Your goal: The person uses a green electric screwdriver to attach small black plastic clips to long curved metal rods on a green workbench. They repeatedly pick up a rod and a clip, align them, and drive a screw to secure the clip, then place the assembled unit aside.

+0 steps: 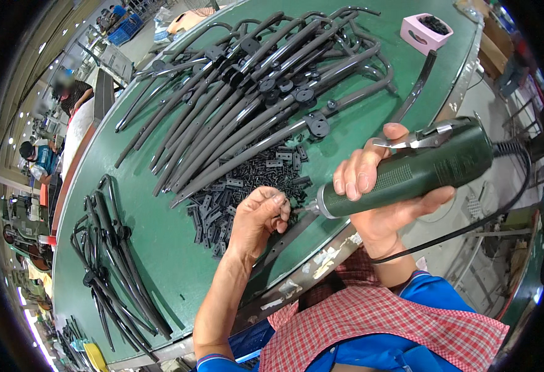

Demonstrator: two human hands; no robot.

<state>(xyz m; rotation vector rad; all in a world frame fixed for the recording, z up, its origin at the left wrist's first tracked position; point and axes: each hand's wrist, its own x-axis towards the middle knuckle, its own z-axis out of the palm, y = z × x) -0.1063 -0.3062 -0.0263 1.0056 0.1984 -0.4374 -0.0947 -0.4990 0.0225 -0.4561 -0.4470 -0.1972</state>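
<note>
My right hand [377, 223] is wrapped round a dark green electric screwdriver [414, 164] with a metal lever and a black cord. Its bit points left, at the fingertips of my left hand [260, 217]. Those fingers are pinched together; whatever small piece they hold is hidden. Beneath both hands a dark metal tube [284, 243] lies along the table's near edge. A curved black tube [415, 93] shows beyond my right hand; whether the two are one piece is hidden. Just past my left hand are a heap of small black screws [272, 170] and slotted black blocks [213, 217].
Many bent black tubes [247, 93] with round knobs are piled across the green table [141, 211]. A smaller bundle of tubes [114, 266] lies at the left. A pink bin [425, 36] of small black parts stands far right. Two people are off to the left.
</note>
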